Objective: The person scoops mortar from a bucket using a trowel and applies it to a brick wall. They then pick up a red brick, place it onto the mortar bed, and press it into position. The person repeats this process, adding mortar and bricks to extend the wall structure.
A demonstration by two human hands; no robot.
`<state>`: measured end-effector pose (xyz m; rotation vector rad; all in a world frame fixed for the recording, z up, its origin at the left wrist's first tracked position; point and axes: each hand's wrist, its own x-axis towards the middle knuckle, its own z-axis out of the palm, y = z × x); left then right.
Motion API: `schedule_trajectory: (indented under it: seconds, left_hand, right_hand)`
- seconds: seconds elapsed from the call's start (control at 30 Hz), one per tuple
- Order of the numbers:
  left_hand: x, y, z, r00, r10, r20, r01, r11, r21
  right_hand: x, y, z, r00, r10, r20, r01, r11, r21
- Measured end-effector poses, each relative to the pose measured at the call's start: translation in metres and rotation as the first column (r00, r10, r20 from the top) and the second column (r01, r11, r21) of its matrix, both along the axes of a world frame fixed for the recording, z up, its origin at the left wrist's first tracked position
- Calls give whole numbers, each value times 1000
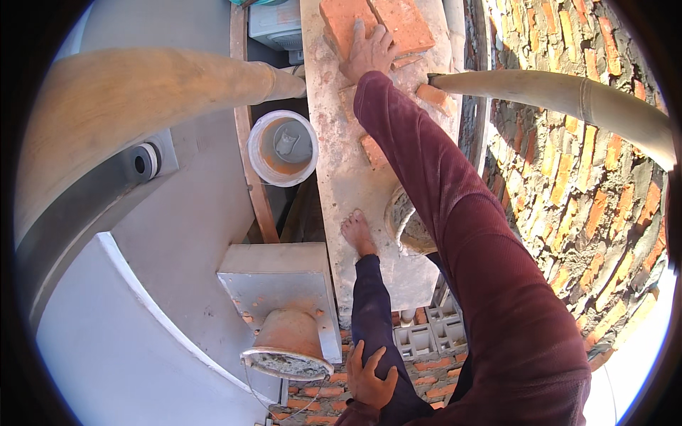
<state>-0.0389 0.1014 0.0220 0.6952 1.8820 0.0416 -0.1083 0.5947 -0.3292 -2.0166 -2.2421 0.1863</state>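
My right arm, in a maroon sleeve, stretches forward along a raised concrete-coloured plank point(334, 153). At its far end my right hand point(369, 53) lies on the near end of an orange-red brick point(344, 25), fingers spread over the top. A second brick point(403, 27) lies against it on the right. My left hand point(371, 376) rests on my left thigh, its fingers apart and nothing in it. Broken brick pieces point(433, 98) lie near my right forearm. Beside my bare left foot stands a bucket point(412, 231), partly hidden by my right sleeve.
A white bucket point(256, 153) stands left of the plank. Lower left, a tilted mortar-stained bucket point(288, 330) sits at a pale ledge point(273, 259). Bamboo poles point(170, 78) cross on both sides. A rough brick wall point(590, 213) rises at right; hollow blocks point(415, 341) lie below.
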Motion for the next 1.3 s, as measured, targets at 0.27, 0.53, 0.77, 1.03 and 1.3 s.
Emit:
schedule_trajectory:
  seconds: [0.27, 0.53, 0.77, 1.03, 1.3]
  left_hand:
    - [-10, -7, 3, 1000, 6, -27, -6, 1000, 19]
    - [-9, -14, 2, 991, -132, -36, 135, 984, 119]
    - [-22, -3, -15, 921, -388, -25, 380, 886, 265]
    - [-63, 72, 44, 683, -729, 46, 691, 665, 283]
    - [-16, 169, 112, 764, -642, 57, 591, 733, 338]
  right_hand:
    - [-2, 0, 15, 999, -50, 4, 51, 996, -71]
    - [110, -58, 146, 174, -766, -619, -249, 574, -781]
    - [267, -227, 452, -85, -832, -549, -310, 545, -779]
    - [480, -262, 767, 74, -412, -908, 232, 893, -386]
    - [663, -134, 730, 384, -351, -854, 261, 929, -264]
